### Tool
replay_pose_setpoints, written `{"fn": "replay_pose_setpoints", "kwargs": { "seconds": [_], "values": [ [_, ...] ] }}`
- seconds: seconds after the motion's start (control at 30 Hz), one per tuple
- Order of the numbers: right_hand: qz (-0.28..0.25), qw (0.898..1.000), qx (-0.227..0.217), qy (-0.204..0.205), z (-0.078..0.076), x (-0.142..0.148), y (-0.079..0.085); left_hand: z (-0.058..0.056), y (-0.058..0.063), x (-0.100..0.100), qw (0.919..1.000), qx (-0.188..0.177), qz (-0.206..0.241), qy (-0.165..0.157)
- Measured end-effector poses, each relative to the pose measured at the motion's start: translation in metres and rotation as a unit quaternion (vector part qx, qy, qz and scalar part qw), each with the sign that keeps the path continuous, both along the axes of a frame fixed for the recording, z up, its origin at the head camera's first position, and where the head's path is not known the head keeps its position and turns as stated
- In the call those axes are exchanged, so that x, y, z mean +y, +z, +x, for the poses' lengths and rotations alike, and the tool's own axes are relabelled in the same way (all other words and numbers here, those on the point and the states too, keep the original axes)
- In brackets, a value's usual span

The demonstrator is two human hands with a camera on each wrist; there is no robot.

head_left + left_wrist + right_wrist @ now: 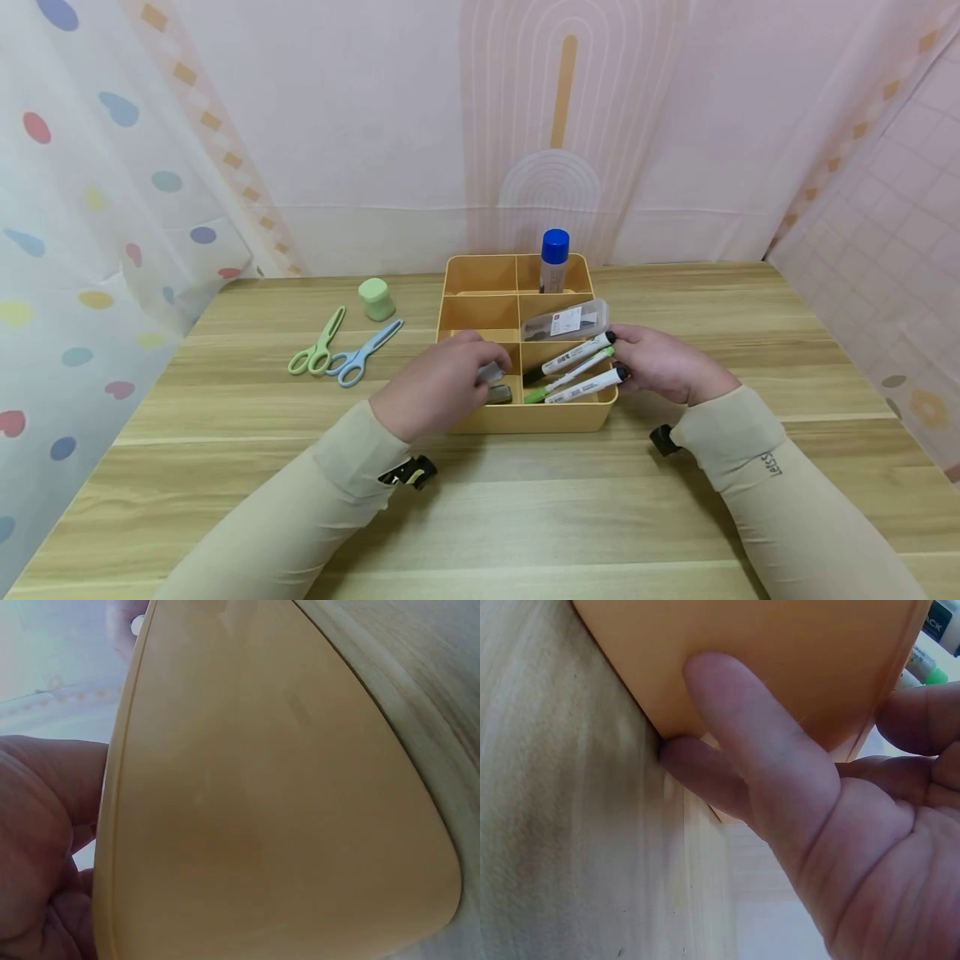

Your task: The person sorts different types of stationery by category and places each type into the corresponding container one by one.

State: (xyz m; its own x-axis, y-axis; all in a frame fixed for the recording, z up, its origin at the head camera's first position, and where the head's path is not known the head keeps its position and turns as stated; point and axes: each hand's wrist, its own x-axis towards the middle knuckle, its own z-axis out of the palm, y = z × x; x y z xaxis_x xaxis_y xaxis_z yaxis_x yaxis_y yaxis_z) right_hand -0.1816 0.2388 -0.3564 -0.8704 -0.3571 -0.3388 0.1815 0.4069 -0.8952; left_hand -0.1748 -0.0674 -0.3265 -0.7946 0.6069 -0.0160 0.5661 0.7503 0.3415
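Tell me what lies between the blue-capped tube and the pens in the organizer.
The head view shows a clear case there, in the middle right compartment of the organizer, behind the pens and in front of the tube.

A yellow organizer (262, 787) partly hides the fingers of the left hand (43, 847) in the left wrist view; print on a blue-capped tube (553, 277) is too small to read.

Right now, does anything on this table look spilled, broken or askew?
Nothing looks spilled or broken, but the clear case and the markers slant up inside the orange organizer instead of lying flat.
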Motion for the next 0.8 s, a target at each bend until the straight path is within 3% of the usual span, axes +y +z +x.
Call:
{"fn": "replay_pose_setpoints", "kwargs": {
  "seconds": [0.2, 0.8],
  "values": [
    [-0.003, 1.0, 0.0, 0.001, 0.0, -0.001, 0.0, -0.005, -0.001, 0.003, 0.9997, -0.021, -0.012, -0.001],
    [-0.003, 1.0, 0.003, 0.002, 0.0, 0.0, 0.0, -0.015, -0.007, 0.009, 0.998, -0.041, -0.039, -0.028]
  ]
}}
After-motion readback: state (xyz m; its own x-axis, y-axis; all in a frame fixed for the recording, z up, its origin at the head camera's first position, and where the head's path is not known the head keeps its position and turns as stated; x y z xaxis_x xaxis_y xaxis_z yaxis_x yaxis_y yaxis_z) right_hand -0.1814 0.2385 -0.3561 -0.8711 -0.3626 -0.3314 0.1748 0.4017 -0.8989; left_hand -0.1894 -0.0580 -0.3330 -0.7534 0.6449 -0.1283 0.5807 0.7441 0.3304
